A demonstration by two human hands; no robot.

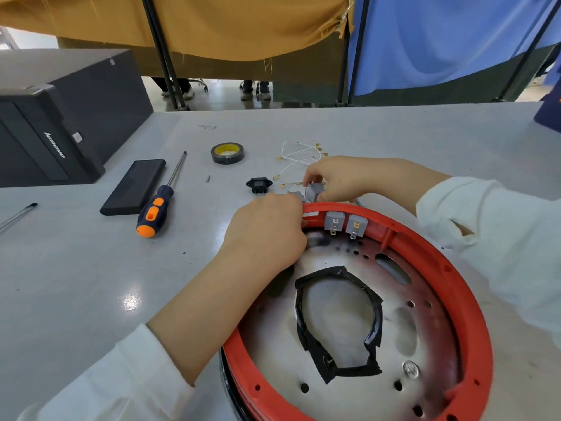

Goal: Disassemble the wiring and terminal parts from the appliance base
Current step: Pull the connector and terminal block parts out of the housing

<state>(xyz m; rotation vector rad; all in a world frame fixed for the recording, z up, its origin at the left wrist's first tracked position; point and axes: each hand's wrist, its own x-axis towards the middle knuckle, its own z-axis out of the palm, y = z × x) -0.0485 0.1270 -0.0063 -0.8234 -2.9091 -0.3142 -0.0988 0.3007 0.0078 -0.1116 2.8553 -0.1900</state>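
The round appliance base has a red rim and a metal plate with a loop of black tape. Two grey terminal blocks sit inside the far rim. My left hand curls over the rim's far left edge; what its fingertips hold is hidden. My right hand pinches a grey terminal block just beyond the rim. White wires with brass lugs lie loose on the table behind my hands. A black power socket lies to their left.
A roll of black tape, an orange-and-blue screwdriver, a flat black box and a second tool's tip lie on the grey table. A black computer case stands at far left. Curtains hang behind.
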